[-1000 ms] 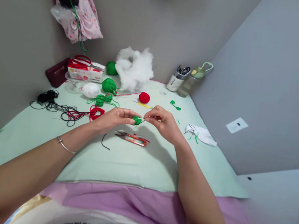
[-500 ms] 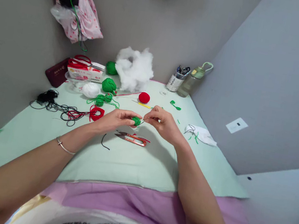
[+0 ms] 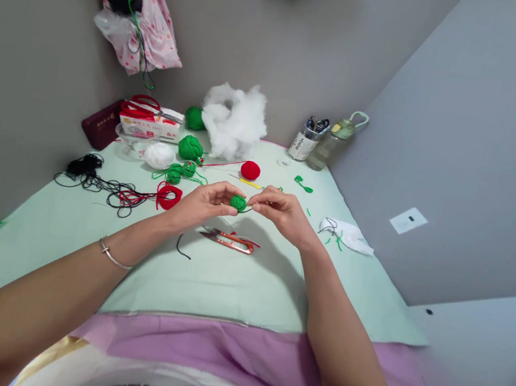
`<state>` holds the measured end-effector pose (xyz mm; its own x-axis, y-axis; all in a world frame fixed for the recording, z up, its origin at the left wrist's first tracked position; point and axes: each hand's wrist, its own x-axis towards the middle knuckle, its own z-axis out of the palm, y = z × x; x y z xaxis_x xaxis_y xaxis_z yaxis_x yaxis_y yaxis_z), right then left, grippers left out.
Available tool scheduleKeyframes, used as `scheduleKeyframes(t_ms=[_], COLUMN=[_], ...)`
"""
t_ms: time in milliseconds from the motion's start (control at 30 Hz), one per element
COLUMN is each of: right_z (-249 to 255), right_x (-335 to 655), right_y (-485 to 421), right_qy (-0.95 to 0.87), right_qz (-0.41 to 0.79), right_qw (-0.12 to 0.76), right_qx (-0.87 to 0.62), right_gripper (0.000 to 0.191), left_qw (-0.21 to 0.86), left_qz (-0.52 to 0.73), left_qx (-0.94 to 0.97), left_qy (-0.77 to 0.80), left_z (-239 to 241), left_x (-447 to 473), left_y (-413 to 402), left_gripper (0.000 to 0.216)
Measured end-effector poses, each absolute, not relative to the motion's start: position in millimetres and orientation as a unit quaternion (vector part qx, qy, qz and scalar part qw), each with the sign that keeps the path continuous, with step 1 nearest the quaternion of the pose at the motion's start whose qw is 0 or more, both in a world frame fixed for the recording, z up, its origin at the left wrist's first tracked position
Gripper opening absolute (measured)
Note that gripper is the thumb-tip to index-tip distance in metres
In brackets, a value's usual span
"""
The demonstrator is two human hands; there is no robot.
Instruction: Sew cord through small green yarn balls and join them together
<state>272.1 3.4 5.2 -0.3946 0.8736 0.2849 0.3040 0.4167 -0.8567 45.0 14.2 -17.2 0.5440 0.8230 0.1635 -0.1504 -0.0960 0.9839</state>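
Note:
A small green knitted or crocheted ball (image 3: 238,203) sits between the thumb and fingers of my left hand (image 3: 210,202). Close by on its right, my right hand (image 3: 275,209) pinches a thin dark strand (image 3: 246,209) that runs to the ball; whether a needle is in the pinch is too small to tell. Under the hands lie orange-handled thread snips (image 3: 231,241) with a bit of red yarn beside them. A short black yarn piece (image 3: 184,248) rests left of the snips. Just beyond the fingers is a yellow-handled crochet hook (image 3: 250,183).
Farther back are a red ball (image 3: 250,170), green yarn (image 3: 190,148), white yarn (image 3: 159,155) and white stuffing (image 3: 235,121). Tangled black yarn (image 3: 84,167) lies left. Red scissors (image 3: 141,107) top a box. A pen cup (image 3: 302,143) and bottle (image 3: 331,144) stand back right, white cloth (image 3: 352,236) nearer.
The green ball has turned and shows more fully between my left fingers. My right fingers have come slightly closer to it. The whole view has shifted a little.

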Motion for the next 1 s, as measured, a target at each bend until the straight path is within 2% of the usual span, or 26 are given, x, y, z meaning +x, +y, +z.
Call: scheduleKeyframes(t_ms=[267,467,700,767,900,1000], right_z=[1.9,-2.2,-7.6,-11.0,-14.5,-13.6], right_x=[269.5,257.8,237.4,231.7,229.2,231.6], right_y=[4.0,4.1,-7.0,-11.0,-14.7,-15.1], right_qy=[-0.71,-0.657,-0.67,-0.714,-0.807,-0.835], right_qz=[0.438,0.484,0.317,0.237,0.052,-0.002], right_qw=[0.402,0.412,0.453,0.447,0.344,0.25], right_qx=[-0.379,-0.405,-0.496,-0.484,-0.478,-0.491], right_gripper=[0.014,0.024,0.004,0.008,0.02,0.023], left_qw=[0.628,0.635,0.591,0.563,0.526,0.52], left_qz=[0.404,0.405,0.44,0.442,0.436,0.42], left_qx=[0.613,0.599,0.606,0.627,0.653,0.663], left_qy=[0.258,0.273,0.298,0.307,0.327,0.337], left_z=[-18.0,-27.5,-33.5,-35.9,-40.3,-41.5], left_x=[44.2,46.5,51.7,52.8,54.4,54.8], left_y=[14.7,16.9,16.8,16.5,15.6,15.1], left_gripper=[0.032,0.034,0.032,0.03,0.028,0.027])
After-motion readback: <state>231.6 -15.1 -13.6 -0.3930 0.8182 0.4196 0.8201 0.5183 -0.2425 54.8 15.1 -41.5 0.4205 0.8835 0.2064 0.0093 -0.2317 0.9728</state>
